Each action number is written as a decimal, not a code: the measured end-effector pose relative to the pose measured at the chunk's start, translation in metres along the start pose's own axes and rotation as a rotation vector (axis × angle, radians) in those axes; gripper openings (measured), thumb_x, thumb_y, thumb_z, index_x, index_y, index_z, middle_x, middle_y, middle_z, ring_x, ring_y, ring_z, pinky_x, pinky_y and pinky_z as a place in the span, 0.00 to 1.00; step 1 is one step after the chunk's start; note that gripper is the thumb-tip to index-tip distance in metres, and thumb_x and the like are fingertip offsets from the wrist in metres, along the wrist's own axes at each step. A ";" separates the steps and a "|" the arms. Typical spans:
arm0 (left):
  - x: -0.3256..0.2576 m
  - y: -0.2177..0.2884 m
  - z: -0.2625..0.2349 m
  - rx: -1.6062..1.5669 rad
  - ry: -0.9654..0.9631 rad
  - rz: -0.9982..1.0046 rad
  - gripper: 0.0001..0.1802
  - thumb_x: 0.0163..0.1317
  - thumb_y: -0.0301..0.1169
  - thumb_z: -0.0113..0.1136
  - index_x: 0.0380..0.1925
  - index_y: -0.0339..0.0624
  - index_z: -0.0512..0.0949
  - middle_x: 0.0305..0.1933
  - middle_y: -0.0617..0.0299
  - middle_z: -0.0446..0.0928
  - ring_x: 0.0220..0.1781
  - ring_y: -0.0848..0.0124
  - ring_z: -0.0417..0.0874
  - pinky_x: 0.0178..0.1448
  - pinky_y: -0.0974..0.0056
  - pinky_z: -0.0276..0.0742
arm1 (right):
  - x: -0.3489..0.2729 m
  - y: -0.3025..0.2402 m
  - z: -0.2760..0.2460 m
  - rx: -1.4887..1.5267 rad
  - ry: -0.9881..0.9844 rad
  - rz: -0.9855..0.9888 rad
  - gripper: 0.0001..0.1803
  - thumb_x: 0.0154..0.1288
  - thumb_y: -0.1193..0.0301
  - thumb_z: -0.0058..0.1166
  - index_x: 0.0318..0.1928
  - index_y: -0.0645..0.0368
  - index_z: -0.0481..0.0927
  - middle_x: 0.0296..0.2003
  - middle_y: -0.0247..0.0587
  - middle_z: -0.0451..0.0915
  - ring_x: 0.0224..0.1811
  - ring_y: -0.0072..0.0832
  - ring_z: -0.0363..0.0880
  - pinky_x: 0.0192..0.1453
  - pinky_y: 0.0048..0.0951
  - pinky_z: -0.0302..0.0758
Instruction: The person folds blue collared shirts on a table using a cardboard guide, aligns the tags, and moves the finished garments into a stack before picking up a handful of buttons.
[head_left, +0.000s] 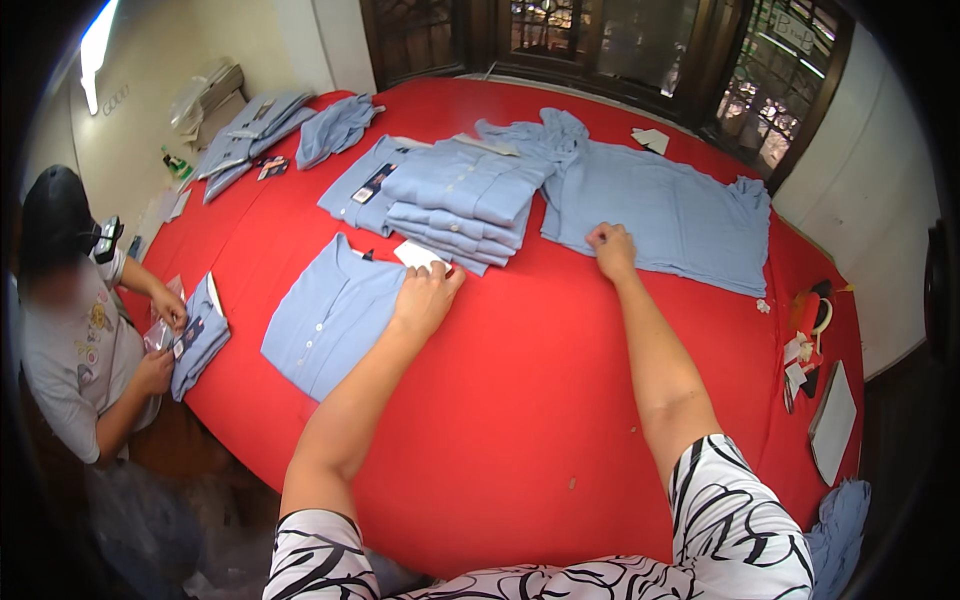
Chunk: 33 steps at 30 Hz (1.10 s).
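Head view. The left hand (pixel 425 297) rests on the collar end of a folded light-blue shirt (pixel 330 315) lying at centre left on the red table (pixel 540 420), its fingers pinching a small white card (pixel 420 255). The right hand (pixel 612 250), curled shut, grips the near edge of an unfolded blue shirt (pixel 660 215) further right. Between them, farther off, stands a stack of folded shirts (pixel 455 200). At far left, another person (pixel 75 330) handles a packaged shirt (pixel 200 335).

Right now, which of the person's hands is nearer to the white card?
The left. The left hand touches the white card at the folded shirt's collar. The right hand is apart, resting on the spread shirt.
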<state>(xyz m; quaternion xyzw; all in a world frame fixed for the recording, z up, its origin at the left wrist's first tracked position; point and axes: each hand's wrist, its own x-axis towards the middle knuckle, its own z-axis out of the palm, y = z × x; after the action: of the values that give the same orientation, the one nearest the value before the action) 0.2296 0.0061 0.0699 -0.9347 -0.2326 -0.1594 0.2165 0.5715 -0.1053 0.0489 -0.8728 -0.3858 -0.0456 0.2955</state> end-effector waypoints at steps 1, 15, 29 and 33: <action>-0.004 -0.004 -0.001 -0.021 0.051 -0.015 0.06 0.59 0.28 0.55 0.38 0.46 0.74 0.34 0.57 0.75 0.36 0.59 0.84 0.44 0.54 0.80 | 0.004 0.006 0.000 0.040 -0.006 -0.006 0.08 0.62 0.63 0.63 0.38 0.52 0.83 0.44 0.42 0.78 0.49 0.40 0.75 0.54 0.40 0.72; -0.035 -0.066 -0.057 -0.705 0.363 -0.764 0.23 0.62 0.24 0.55 0.59 0.36 0.76 0.56 0.51 0.79 0.55 0.58 0.81 0.56 0.59 0.74 | 0.015 0.015 0.000 0.386 -0.106 0.027 0.08 0.65 0.69 0.60 0.35 0.60 0.80 0.33 0.35 0.77 0.35 0.24 0.71 0.41 0.28 0.69; -0.143 -0.054 -0.138 -0.832 -0.073 -1.021 0.16 0.65 0.31 0.59 0.49 0.33 0.78 0.29 0.61 0.78 0.31 0.71 0.78 0.38 0.66 0.74 | -0.083 -0.032 -0.099 0.641 -0.127 -0.248 0.13 0.71 0.62 0.51 0.38 0.60 0.78 0.32 0.33 0.78 0.36 0.24 0.74 0.45 0.30 0.71; -0.104 0.013 -0.212 -1.432 0.140 -0.307 0.06 0.58 0.25 0.64 0.33 0.33 0.80 0.31 0.55 0.81 0.33 0.65 0.83 0.40 0.65 0.78 | -0.228 -0.028 -0.183 0.764 -0.718 -0.124 0.06 0.71 0.70 0.55 0.37 0.58 0.77 0.32 0.25 0.74 0.37 0.16 0.70 0.46 0.21 0.70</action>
<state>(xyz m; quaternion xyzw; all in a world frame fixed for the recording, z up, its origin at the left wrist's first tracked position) 0.1071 -0.1436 0.2059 -0.7917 -0.1857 -0.3599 -0.4574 0.4199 -0.3384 0.1425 -0.6392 -0.5027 0.3828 0.4385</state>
